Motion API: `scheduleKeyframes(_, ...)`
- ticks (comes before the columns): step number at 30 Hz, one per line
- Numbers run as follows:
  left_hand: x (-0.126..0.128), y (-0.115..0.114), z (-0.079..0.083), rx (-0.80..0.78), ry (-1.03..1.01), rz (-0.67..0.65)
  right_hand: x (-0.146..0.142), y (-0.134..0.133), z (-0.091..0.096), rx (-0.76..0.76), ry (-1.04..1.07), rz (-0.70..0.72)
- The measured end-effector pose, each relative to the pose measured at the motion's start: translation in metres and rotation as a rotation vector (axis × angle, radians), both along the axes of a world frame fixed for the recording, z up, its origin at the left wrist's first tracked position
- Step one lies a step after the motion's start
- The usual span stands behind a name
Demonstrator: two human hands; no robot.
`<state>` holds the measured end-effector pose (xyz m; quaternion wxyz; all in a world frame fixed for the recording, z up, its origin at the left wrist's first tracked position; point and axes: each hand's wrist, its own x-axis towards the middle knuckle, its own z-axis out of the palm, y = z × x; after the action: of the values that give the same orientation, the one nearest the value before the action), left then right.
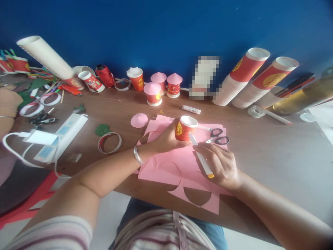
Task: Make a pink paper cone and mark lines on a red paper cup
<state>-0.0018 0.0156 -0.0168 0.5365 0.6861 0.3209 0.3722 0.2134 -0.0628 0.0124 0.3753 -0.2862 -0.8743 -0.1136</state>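
My left hand is closed round a small red paper cup with a gold emblem and a white rim, held upside down on the pink paper. My right hand grips a white pen-like tool with a yellow end, its tip touching the base of the cup. The pink paper lies on the brown table and has round holes cut out of it. Scissors with grey handles lie on the paper just behind the cup.
A pink paper disc, a glue stick and three red cups with pink cone lids stand behind. Stacks of paper cups lean at the right. A white power strip and a cut cup ring lie to the left.
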Motion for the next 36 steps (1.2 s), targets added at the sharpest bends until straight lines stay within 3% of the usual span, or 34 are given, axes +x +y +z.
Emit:
scheduleKeyframes(9, -0.0012, -0.0022, 0.0020, 0.040, 0.088, 0.034, -0.0016, 0.0005, 0.0005, -0.008, 0.002, 0.005)
scheduleKeyframes(21, -0.0015, 0.0002, -0.0046, 0.061, 0.037, 0.011, -0.0074, 0.0006, 0.0034, -0.036, -0.003, 0.034)
scheduleKeyframes(29, -0.0014, -0.0010, 0.0016, 0.070, 0.066, 0.001, -0.0045, 0.0004, -0.0004, -0.017, 0.005, 0.067)
scheduleKeyframes(36, -0.0003, -0.0004, -0.0014, 0.018, 0.003, 0.000, 0.0001, 0.0013, -0.0008, 0.003, -0.008, 0.011)
